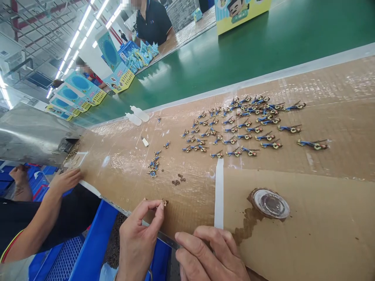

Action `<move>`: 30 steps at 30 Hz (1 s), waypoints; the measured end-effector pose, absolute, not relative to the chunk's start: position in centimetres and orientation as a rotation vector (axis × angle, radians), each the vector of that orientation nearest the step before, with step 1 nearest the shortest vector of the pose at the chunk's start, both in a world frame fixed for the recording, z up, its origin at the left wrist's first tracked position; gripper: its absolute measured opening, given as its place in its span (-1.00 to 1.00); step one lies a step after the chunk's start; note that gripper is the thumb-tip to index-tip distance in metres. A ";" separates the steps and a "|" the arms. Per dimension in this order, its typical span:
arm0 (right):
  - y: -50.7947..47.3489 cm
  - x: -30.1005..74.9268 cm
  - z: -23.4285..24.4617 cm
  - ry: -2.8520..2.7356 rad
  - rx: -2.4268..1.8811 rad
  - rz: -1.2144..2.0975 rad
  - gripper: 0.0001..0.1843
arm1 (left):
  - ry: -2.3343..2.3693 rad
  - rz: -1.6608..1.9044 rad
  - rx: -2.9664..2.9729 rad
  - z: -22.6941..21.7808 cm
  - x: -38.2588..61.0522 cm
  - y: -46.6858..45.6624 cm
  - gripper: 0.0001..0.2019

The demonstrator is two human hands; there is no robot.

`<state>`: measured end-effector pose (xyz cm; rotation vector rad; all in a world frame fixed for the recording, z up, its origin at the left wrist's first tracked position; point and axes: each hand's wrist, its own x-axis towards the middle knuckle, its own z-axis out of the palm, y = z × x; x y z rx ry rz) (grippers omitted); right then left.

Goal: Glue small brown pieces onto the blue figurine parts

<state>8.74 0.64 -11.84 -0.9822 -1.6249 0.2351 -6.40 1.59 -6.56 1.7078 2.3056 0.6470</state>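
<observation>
My left hand [139, 236] pinches a tiny figurine [165, 203] between thumb and forefinger, above the front edge of the cardboard-covered bench. Most of the figurine is hidden by the fingertips. My right hand [212, 253] is beside it with its fingers curled inward; the thumb and whatever it may hold are out of sight. Beyond my hands lie several small brown round pieces [177, 181] and a little cluster of blue-and-tan figurines [153, 166]. Farther right, many long figurines [246, 125] with thin rods lie in loose rows.
A round clear lid [271, 203] with brown liquid sits on a cardboard sheet [316, 234], a wet stain beside it. White squeeze bottles [137, 115] lie near the green conveyor belt [293, 35]. Display boxes [82, 89] stand along it. A co-worker's arm [41, 218] is at left.
</observation>
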 end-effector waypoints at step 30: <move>1.3 9.7 -11.7 -1.718 -0.896 0.214 -0.78 | 2.219 0.451 1.854 -5.6 -6.1 2.8 -0.87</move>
